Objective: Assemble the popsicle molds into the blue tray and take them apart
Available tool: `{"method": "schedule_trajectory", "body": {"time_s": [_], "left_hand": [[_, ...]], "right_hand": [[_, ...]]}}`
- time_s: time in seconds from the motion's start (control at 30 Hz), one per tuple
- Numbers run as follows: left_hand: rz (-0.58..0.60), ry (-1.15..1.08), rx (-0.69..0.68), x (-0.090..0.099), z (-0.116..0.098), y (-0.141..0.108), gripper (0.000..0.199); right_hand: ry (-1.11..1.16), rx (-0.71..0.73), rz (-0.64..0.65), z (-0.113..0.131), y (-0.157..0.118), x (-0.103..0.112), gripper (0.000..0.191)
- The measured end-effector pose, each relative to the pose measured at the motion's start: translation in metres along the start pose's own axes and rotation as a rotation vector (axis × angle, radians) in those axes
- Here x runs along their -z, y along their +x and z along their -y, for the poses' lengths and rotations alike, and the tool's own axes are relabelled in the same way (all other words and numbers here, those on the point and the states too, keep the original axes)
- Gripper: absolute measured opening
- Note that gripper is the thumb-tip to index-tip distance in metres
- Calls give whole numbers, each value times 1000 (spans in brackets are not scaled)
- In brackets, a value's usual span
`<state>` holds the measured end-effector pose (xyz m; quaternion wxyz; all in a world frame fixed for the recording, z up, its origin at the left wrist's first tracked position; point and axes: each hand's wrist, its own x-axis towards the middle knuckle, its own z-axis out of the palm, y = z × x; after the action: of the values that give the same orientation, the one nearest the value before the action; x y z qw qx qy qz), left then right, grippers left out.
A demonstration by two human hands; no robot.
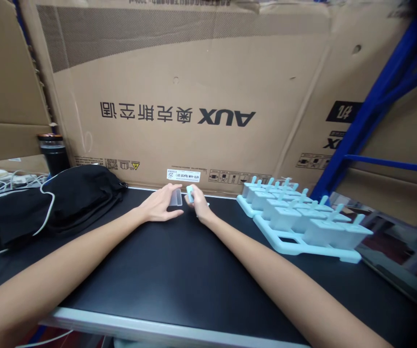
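My left hand [160, 204] is over the black tabletop with its fingers stretched out and its thumb apart. Just beyond its palm is a small clear plastic container [176, 198], partly covered by the fingers; whether they touch it I cannot tell. Close by on the right, my right hand [201, 207] is closed around a light blue ice pop mould lid [190, 193], of which only part shows between thumb and fingers. To the right, a light blue ice pop mould set [284, 246] holds several moulds with upright stick handles.
A large cardboard box [215, 72] walls off the back of the black table [165, 285]. A black bag [85, 193], white cables and a dark bottle [54, 154] occupy the left. A blue metal post [357, 125] rises at right.
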<state>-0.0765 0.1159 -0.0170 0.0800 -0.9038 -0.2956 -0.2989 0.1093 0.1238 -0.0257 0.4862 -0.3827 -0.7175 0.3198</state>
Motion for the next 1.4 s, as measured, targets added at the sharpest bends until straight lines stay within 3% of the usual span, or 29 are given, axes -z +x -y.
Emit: {"method": "schedule_trajectory", "body": {"time_s": [0.07,0.17,0.33,0.5,0.7,0.9,1.07,1.2,1.23,1.3,1.33,1.4], "left_hand": [[-29,-70,-4,-3,-4,-1,85],[-19,-118,40,-3,-10,-2,81],[-20,-30,139,4,-13,-2,56],[64,50,145,7,-12,1,61],[89,129,131,7,-10,0,62],[111,157,103,9,-8,-3,55],[127,130,137,9,-9,1,40],[136,93,159,7,-11,5,37],[143,83,163,7,-11,5,37],[156,58,173,7,-11,5,37],[163,47,177,7,-12,5,38],[165,36,181,8,-16,5,40]], "right_hand": [[122,-4,20,4,-3,-12,22],[256,-24,38,9,-8,-23,25],[380,-94,154,11,-9,-23,35],[406,-139,193,7,-7,-20,46],[297,-148,156,6,-7,-23,47],[49,-149,165,8,-7,-19,49],[-182,-116,20,18,-10,-18,44],[-432,29,-144,26,-29,6,40],[-539,117,-107,26,-38,18,37],[-757,283,85,23,-57,48,24],[-823,305,163,22,-66,63,19],[-895,258,231,18,-81,87,32]]}}
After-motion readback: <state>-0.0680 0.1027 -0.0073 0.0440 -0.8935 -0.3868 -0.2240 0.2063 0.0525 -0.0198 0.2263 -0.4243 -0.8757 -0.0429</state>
